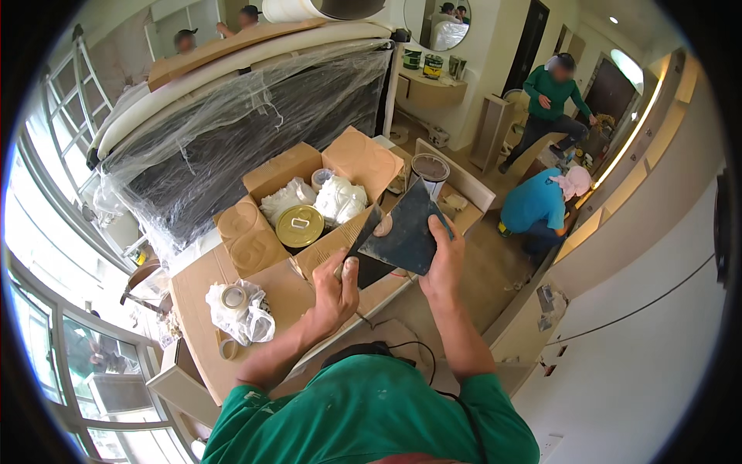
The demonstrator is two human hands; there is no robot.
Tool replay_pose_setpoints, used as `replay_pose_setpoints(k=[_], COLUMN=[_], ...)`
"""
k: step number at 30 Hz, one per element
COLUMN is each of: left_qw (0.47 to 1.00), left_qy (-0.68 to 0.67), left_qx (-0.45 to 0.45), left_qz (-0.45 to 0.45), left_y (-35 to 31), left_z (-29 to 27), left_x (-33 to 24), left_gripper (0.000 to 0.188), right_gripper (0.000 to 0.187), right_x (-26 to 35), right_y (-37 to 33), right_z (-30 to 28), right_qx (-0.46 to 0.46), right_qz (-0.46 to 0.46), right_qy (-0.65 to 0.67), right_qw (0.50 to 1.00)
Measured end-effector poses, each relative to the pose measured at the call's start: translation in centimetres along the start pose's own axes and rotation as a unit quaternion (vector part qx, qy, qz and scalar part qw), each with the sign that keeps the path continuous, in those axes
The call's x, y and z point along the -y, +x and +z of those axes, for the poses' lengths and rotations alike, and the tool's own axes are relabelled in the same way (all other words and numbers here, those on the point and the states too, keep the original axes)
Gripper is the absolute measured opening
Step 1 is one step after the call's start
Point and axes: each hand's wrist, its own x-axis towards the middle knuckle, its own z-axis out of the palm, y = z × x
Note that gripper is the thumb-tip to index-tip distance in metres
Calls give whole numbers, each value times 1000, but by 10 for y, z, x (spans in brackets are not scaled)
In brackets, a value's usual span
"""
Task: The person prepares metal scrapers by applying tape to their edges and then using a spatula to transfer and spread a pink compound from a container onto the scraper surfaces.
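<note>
My right hand (447,261) grips a wide dark putty blade (406,228) by its lower right edge, holding it flat in front of me. Beneath it my left hand (336,290) holds a second dark scraper (369,259), thumb laid along its side. The two blades overlap, the wide one on top. Both hands hover above a sheet of brown cardboard (282,298), just right of an open cardboard box (309,197).
The box holds a gold-lidded tin (299,225) and white plastic bags. A bag with tape rolls (239,309) lies on the cardboard. A plastic-wrapped mattress (247,124) leans behind. A paint can (429,172) stands nearby. Two people (541,205) work at the right; windows run along the left.
</note>
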Motion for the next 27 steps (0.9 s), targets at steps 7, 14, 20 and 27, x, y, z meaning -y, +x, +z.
replay_pose_setpoints(k=[7,14,20,27], left_qw=[997,718,688,746], left_qy=[-58,-517,-614,-556], left_qx=[32,-121,6,-52], left_qz=[-48,-450,-387,-361], left_y=[-17,23,20,11], left_z=[-21,-43,-55,-53], left_x=[23,-7,1,11], left_gripper=[34,38,40,31], right_gripper=[40,35,39,39], right_x=[40,34,27,24], right_y=[2,-23,-32,18], right_z=[9,18,50,34], right_qx=[156,373,556,519], right_qz=[14,-475,-534,-478], right_qy=[135,-141,-329,-502], right_qw=[978,784,545,500])
